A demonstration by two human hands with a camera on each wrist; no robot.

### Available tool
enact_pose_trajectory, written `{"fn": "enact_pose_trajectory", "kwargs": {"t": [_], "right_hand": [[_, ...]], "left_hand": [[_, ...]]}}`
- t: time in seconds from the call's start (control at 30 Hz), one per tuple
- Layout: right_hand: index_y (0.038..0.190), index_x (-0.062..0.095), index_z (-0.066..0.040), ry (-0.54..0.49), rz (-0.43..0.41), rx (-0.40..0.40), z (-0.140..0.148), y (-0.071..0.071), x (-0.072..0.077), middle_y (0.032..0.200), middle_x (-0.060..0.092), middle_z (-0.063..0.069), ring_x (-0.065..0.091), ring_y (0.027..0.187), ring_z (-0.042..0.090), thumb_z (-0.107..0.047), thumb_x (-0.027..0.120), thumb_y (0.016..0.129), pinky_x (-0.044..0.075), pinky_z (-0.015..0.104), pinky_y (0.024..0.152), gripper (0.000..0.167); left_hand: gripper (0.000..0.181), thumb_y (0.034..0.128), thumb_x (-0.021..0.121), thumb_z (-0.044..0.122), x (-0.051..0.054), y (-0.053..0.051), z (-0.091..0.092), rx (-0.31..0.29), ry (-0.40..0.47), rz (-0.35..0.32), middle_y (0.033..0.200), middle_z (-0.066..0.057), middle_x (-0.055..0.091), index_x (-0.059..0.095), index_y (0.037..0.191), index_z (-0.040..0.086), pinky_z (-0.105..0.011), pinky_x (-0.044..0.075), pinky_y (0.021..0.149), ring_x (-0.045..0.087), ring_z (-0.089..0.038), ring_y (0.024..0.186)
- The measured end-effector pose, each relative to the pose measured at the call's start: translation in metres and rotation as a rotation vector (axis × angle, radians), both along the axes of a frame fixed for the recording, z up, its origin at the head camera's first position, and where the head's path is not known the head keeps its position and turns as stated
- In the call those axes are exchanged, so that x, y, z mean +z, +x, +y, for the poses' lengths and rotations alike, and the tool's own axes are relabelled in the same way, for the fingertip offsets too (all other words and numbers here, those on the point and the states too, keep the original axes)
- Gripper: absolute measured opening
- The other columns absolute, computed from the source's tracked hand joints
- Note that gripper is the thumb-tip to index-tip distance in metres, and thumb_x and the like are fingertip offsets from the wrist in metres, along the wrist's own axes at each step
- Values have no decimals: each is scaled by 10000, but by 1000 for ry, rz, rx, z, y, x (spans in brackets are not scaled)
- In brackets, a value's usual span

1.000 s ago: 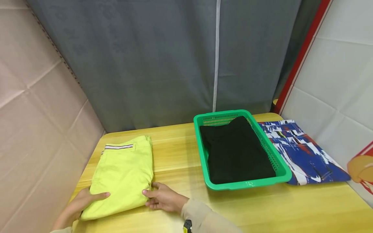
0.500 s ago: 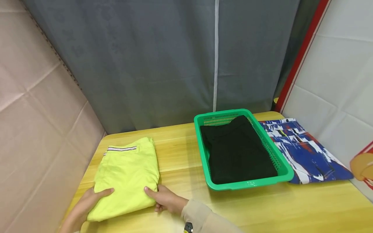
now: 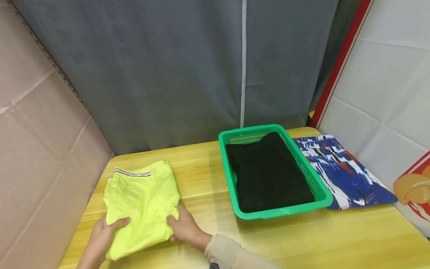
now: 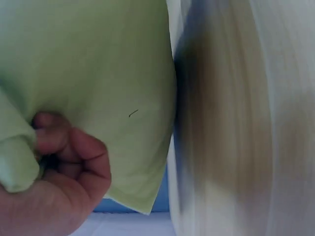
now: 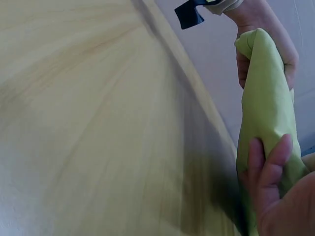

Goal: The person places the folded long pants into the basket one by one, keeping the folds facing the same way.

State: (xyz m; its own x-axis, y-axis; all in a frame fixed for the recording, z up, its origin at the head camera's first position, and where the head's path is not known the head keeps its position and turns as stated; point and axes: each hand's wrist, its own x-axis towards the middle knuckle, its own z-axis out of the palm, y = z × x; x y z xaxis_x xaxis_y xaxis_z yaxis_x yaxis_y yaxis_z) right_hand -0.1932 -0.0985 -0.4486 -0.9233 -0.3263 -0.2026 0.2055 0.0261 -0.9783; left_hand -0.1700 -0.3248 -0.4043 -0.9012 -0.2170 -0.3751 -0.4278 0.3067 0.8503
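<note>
A folded pair of yellow-green pants (image 3: 144,209), with a striped band at the waist, lies at the left of the table in the head view. My left hand (image 3: 102,235) grips its near left side, thumb on top. On the near right side, my right hand (image 3: 185,226) holds the cloth with its thumb over it; the other fingers are mostly hidden underneath. Close up in the left wrist view, curled fingers (image 4: 91,162) clutch a fold of the pants. The right wrist view has the near edge of the pants (image 5: 268,98) raised off the tabletop between both hands.
A green basket (image 3: 226,175) with a folded black garment (image 3: 272,175) inside stands right of centre on the wooden table (image 3: 285,239). Beside it lies a folded blue, white and red patterned garment (image 3: 349,179). A grey curtain (image 3: 161,74) hangs behind the table.
The near edge of the pants has lifted and bulged. My left hand has shifted right with the cloth, and my right hand has taken a firmer hold. The head view has turned slightly.
</note>
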Motion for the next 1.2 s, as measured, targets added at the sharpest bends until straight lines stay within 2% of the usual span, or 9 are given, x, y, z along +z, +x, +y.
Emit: {"fn": "enact_pose_trajectory", "kwargs": {"t": [0.13, 0.27, 0.37, 0.5, 0.6, 0.8, 0.97, 1.1, 1.2], "right_hand": [[1439, 364, -6, 40, 58, 10, 3, 2, 9, 1232, 573, 193, 461, 432, 107, -149, 524, 971, 522, 338, 430, 515], [1422, 409, -77, 37, 113, 32, 9, 2, 20, 954, 652, 61, 508, 451, 102, -158, 507, 986, 529, 355, 448, 455], [1427, 407, -84, 19, 156, 46, 16, 1, 29, 886, 661, 16, 563, 496, 81, -148, 489, 997, 544, 315, 475, 442], [1435, 381, -49, -17, 230, 78, 28, 1, 38, 1036, 674, 69, 624, 608, 38, -116, 457, 1009, 562, 212, 565, 438], [1444, 369, -31, -31, 271, 71, 36, 2, 45, 1144, 654, 132, 663, 717, 47, -106, 452, 1010, 569, 189, 645, 449], [1428, 435, -97, 5, 346, -18, 48, 3, 59, 1270, 623, 133, 683, 950, 150, -131, 493, 1001, 552, 196, 755, 432], [1409, 466, -115, 38, 417, -77, 58, -1, 67, 1339, 587, 113, 611, 1144, 214, -113, 507, 994, 529, 269, 884, 417], [1382, 498, -92, 91, 468, -135, 72, -5, 70, 1302, 609, 130, 613, 1114, 212, -98, 515, 983, 523, 290, 885, 400], [1331, 533, -55, 119, 494, -184, 87, -6, 70, 1195, 657, 165, 651, 984, 207, -76, 530, 969, 543, 264, 791, 363]], "left_hand": [[559, 934, 622, 258, 5, 6, 7, 40, -36, 55, 807, 146, 624, 350, 1355, 9, -268, 548, 687, 637, -66, 730], [559, 929, 633, 280, 13, 9, 13, 69, -70, 111, 806, 194, 604, 369, 1360, 40, -247, 539, 683, 624, -44, 737], [499, 914, 658, 250, 18, 11, 20, 109, -42, 167, 805, 203, 617, 420, 1313, 68, -242, 548, 672, 638, -45, 731], [433, 888, 694, 205, 24, 13, 31, 170, 38, 217, 818, 206, 630, 463, 1242, 111, -215, 545, 667, 646, -36, 733], [445, 880, 706, 207, 29, 14, 39, 190, 74, 234, 841, 210, 629, 460, 1245, 141, -201, 539, 679, 643, -29, 750], [393, 876, 706, 169, 42, 11, 59, 192, 96, 319, 847, 182, 651, 480, 1194, 121, -205, 550, 675, 661, -46, 744], [376, 890, 679, 125, 47, 3, 71, 147, 106, 389, 854, 158, 657, 475, 1201, 72, -214, 557, 676, 668, -57, 748], [354, 904, 646, 91, 50, -2, 86, 86, 69, 456, 847, 144, 663, 483, 1210, 26, -232, 567, 668, 678, -76, 738], [319, 894, 642, 64, 51, -5, 101, 53, 24, 505, 821, 138, 669, 529, 1188, 11, -252, 573, 654, 682, -90, 716]]}}
